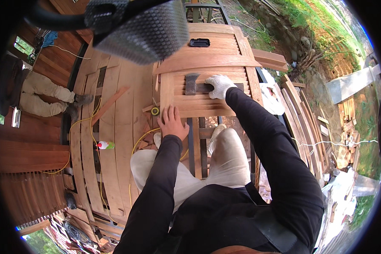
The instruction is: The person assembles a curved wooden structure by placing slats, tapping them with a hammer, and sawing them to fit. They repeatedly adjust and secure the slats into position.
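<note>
A louvred wooden shutter panel [167, 93] lies flat before me. On it rests a hatchet [192, 84], its dark metal head toward the left and its handle pointing right. My right hand [219, 86], in a white glove, is closed round the handle. Bare and with its fingers apart, my left hand [172, 122] lies at the panel's near left corner. A loose wooden strip [207, 62] crosses the panel beyond the hatchet. Farther back sits a small black tray [200, 42]. Just left of my left hand's fingertips is a yellow and black tape measure [155, 111].
Wooden planks [127, 99] form the surface at left, with a yellow cord [92, 122] and a red-capped bottle [106, 145] on it. Another person [46, 95] is at the far left. Stacked boards [298, 118] lie at right. A dark textured object [144, 31] blocks the top.
</note>
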Demonstrator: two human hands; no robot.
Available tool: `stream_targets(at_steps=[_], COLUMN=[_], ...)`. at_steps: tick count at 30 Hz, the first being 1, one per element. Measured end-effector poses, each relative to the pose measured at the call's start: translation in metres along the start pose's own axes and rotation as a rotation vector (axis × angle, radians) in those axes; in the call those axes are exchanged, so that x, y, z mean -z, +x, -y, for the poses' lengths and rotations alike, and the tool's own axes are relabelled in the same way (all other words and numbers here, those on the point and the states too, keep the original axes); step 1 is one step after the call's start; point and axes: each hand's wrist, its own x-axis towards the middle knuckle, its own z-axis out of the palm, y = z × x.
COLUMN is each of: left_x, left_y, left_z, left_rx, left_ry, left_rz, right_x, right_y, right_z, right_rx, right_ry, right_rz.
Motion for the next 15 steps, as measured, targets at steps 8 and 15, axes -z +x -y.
stream_targets(at_steps=[8,15], left_x=[-0.017,-0.015], left_y=[-0.004,0.001], left_z=[0.008,0.000], left_rx=[-0.043,-0.041], left_ry=[0.037,0.045], left_rz=[-0.074,-0.056], right_x=[-0.041,-0.038], right_y=[-0.023,-0.151], right_z=[0.029,-0.040], right_rx=[-0.119,-0.076], right_ry=[0.035,-0.005], right_rz=[-0.504,-0.471])
